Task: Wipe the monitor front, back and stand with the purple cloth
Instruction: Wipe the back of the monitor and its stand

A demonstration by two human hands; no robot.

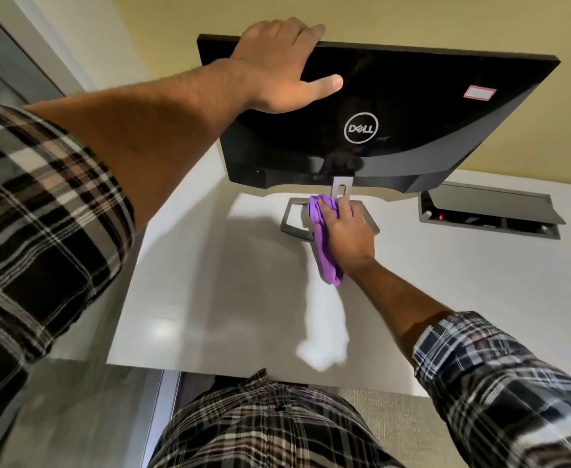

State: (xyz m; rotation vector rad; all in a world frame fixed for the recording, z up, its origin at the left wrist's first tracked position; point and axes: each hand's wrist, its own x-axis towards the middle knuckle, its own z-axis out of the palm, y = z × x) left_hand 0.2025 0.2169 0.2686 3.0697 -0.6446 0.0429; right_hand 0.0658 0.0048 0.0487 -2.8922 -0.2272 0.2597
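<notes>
A black Dell monitor (412,106) stands on a white desk with its glossy back toward me. My left hand (277,65) grips its top edge, fingers hooked over the far side and thumb lying on the back panel. Lower down, my right hand (348,231) holds the purple cloth (323,241) bunched against the foot of the grey stand neck (341,188), over the grey frame-shaped stand base (292,221). The cloth's tail hangs back along my wrist. The screen side is hidden from me.
The white desk (226,298) ends at a front edge close to my body. A recessed dark power and cable box (490,212) with a small red light sits in the desk to the right of the stand. A yellow wall rises behind the monitor.
</notes>
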